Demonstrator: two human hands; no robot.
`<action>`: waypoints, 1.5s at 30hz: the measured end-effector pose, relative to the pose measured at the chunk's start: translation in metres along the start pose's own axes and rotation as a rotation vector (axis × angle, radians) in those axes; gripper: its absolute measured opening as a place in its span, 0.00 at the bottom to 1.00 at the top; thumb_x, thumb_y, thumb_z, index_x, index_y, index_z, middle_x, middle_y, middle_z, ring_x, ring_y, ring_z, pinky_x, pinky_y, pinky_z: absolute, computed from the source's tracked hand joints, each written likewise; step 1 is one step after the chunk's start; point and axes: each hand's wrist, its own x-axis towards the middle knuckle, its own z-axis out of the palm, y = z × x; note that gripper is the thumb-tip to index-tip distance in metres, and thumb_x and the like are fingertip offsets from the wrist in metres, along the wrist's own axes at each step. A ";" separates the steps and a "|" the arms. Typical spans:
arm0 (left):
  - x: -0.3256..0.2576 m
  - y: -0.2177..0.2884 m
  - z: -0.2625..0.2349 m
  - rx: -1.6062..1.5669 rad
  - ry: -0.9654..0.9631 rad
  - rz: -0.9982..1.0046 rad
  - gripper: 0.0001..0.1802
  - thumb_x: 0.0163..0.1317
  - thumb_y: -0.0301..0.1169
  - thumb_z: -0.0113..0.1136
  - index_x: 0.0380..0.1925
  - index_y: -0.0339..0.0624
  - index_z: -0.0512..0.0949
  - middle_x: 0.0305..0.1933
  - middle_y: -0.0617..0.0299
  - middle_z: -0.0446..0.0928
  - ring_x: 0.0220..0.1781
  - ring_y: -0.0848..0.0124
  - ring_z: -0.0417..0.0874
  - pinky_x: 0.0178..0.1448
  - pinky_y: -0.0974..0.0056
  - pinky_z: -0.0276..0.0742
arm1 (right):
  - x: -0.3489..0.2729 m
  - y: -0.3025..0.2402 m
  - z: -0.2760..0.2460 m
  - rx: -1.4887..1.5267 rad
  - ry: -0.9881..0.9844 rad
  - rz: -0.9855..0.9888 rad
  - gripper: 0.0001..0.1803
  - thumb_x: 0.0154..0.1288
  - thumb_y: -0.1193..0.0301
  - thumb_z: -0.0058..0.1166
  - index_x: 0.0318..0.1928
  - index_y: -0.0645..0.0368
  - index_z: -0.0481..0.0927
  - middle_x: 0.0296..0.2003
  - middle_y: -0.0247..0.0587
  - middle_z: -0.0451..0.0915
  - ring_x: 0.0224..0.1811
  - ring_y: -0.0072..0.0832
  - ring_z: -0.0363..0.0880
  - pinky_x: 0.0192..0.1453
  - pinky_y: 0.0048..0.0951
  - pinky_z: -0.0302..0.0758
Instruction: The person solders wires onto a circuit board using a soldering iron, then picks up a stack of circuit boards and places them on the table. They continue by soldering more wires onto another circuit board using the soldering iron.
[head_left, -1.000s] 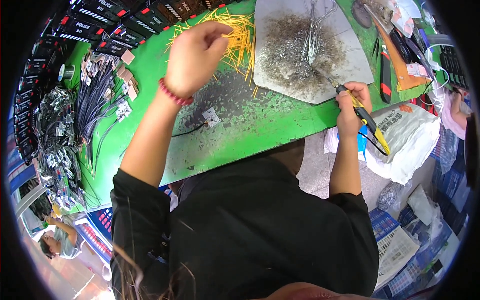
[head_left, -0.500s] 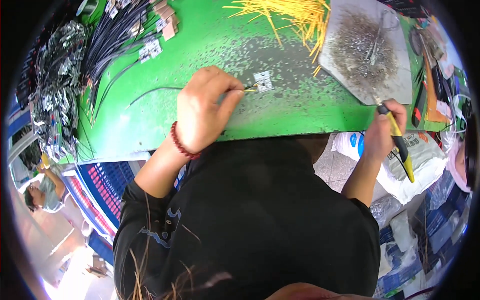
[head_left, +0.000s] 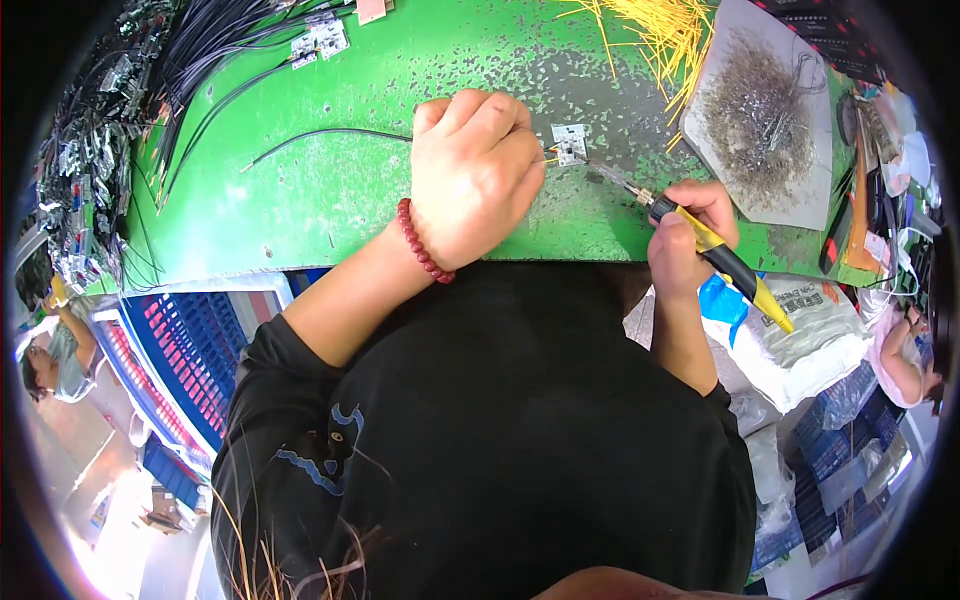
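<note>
My left hand (head_left: 475, 165) is closed over a thin black cable (head_left: 330, 133), its fingertips mostly hidden under the knuckles. The cable's free end trails left across the table. Just right of that hand lies a small white circuit board (head_left: 570, 145), with a short yellow lead (head_left: 550, 160) at its left edge. My right hand (head_left: 690, 230) grips a yellow and black soldering iron (head_left: 735, 272) like a pen. The iron's tip points left, close to the board's lower right edge; whether it touches cannot be made out.
The green worktable (head_left: 350, 220) has worn paint. Yellow wires (head_left: 660, 45) lie at the back, beside a grey plate (head_left: 815, 200) covered in wire-like scraps. Black cables with boards (head_left: 320, 40) and shiny strips (head_left: 85, 190) pile at left. Other people show at both edges.
My right hand has brought the soldering iron left from the grey plate to the circuit board. My left hand has rolled over, its knuckles now hiding the fingertips. The whole view has shifted somewhat.
</note>
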 end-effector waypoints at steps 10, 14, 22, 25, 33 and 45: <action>0.003 -0.002 0.002 -0.006 -0.005 0.002 0.06 0.42 0.27 0.67 0.19 0.48 0.77 0.34 0.69 0.75 0.39 0.67 0.75 0.44 0.60 0.64 | 0.002 -0.005 0.001 -0.111 -0.079 -0.059 0.11 0.54 0.72 0.61 0.34 0.64 0.76 0.26 0.32 0.73 0.26 0.16 0.66 0.30 0.20 0.62; 0.003 -0.002 0.002 -0.010 -0.005 0.005 0.06 0.42 0.27 0.67 0.19 0.48 0.77 0.33 0.69 0.75 0.38 0.67 0.75 0.44 0.60 0.64 | 0.001 -0.007 0.001 -0.130 -0.100 -0.044 0.10 0.54 0.73 0.61 0.35 0.64 0.76 0.27 0.32 0.74 0.26 0.16 0.67 0.31 0.20 0.63; 0.005 -0.003 0.004 -0.013 0.007 0.021 0.07 0.41 0.27 0.67 0.19 0.48 0.77 0.33 0.69 0.74 0.38 0.67 0.75 0.43 0.60 0.64 | 0.001 -0.001 0.002 -0.027 -0.039 -0.143 0.12 0.56 0.70 0.61 0.36 0.64 0.75 0.27 0.34 0.73 0.26 0.17 0.66 0.32 0.20 0.63; 0.006 -0.001 0.001 0.002 -0.006 0.017 0.07 0.41 0.27 0.67 0.18 0.48 0.77 0.33 0.69 0.74 0.38 0.67 0.75 0.43 0.60 0.64 | 0.002 -0.006 -0.006 -0.076 0.000 -0.170 0.13 0.56 0.69 0.61 0.36 0.64 0.74 0.28 0.37 0.73 0.27 0.19 0.66 0.32 0.21 0.62; 0.034 -0.003 -0.007 -0.089 -0.105 0.015 0.06 0.43 0.28 0.68 0.19 0.47 0.78 0.33 0.68 0.76 0.41 0.65 0.76 0.45 0.59 0.67 | -0.006 0.003 -0.042 -0.096 0.141 -0.128 0.15 0.58 0.65 0.61 0.36 0.63 0.74 0.28 0.34 0.71 0.29 0.18 0.64 0.33 0.20 0.60; 0.149 -0.051 0.035 -0.171 -0.499 0.568 0.08 0.47 0.29 0.69 0.27 0.46 0.79 0.38 0.61 0.74 0.46 0.60 0.76 0.48 0.56 0.71 | -0.003 0.003 -0.044 0.004 0.229 -0.088 0.14 0.56 0.67 0.60 0.37 0.64 0.74 0.31 0.35 0.73 0.30 0.17 0.66 0.34 0.20 0.62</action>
